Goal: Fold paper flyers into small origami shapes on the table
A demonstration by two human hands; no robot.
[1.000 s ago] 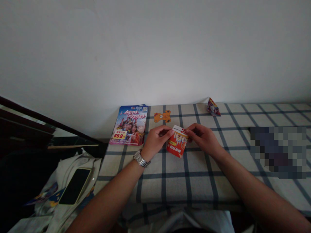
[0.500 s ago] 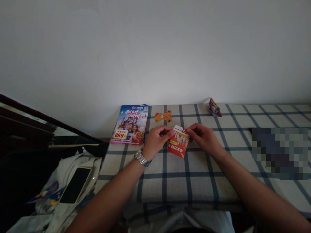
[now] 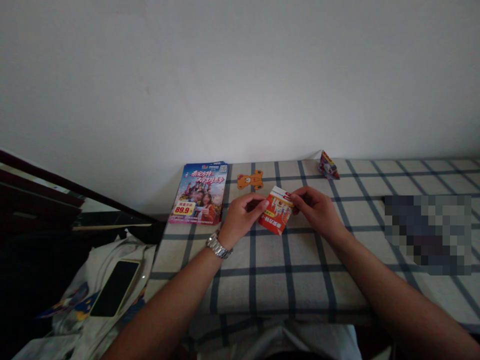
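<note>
A small folded flyer [image 3: 276, 212], orange-red with a white strip along its top, is held just over the checked cloth. My left hand [image 3: 245, 215] pinches its left edge between thumb and fingers; a metal watch is on that wrist. The upper right corner sits in the pinch of my right hand [image 3: 315, 207], whose other fingers curl behind and are partly hidden. A flat orange teddy bear cutout [image 3: 250, 180] lies beyond my left hand. Left of that hand is a stack of blue and pink flyers [image 3: 198, 192].
A checked cloth [image 3: 240, 285] covers the table, which meets a white wall [image 3: 240, 80]. A folded paper pyramid [image 3: 328, 166] stands near the wall. A blurred dark object [image 3: 427, 235] lies at right. Lower left, a phone [image 3: 115, 288] rests on crumpled white fabric or bag.
The folded flyer has tilted, its lower edge rising and its top edge turning slightly. Both hands keep their pinch on it. The view has shifted slightly.
</note>
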